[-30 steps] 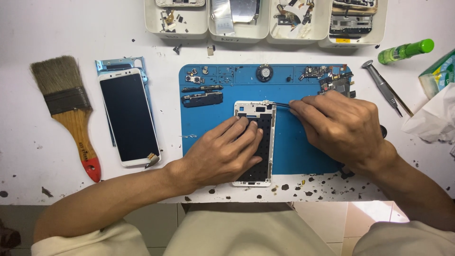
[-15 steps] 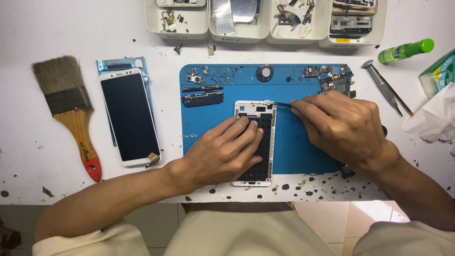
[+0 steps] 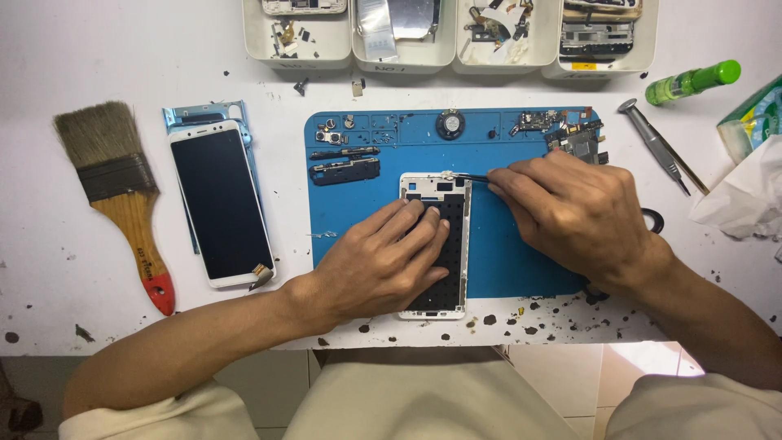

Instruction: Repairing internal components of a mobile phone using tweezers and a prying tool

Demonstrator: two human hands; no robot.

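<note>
A white, paint-flecked surface (image 3: 98,57) was seen from the head camera, with a blue work mat (image 3: 505,244) laid at its middle. On the mat a phone frame (image 3: 453,244) with white edges and a dark inside was laid lengthwise, its top end pointing away from the person. The left hand (image 3: 383,261) was pressed flat on the frame, fingers spread over its dark middle, nothing being clasped. The right hand (image 3: 574,213) was closed in a pinch grip on slim tweezers (image 3: 466,177), whose tips were set at the frame's top edge.

Small dark parts (image 3: 346,169) were laid on the mat's upper left, a round part (image 3: 449,124) near its top edge, and a small circuit board (image 3: 577,138) at its upper right. Left of the mat a phone screen (image 3: 220,204) was laid face up on a pale blue frame, and further left a paintbrush (image 3: 122,195) with a wooden handle. White trays (image 3: 448,37) of parts were lined along the far edge. At the right a screwdriver (image 3: 656,147), a green bottle (image 3: 692,81) and crumpled tissue (image 3: 745,195) were placed.
</note>
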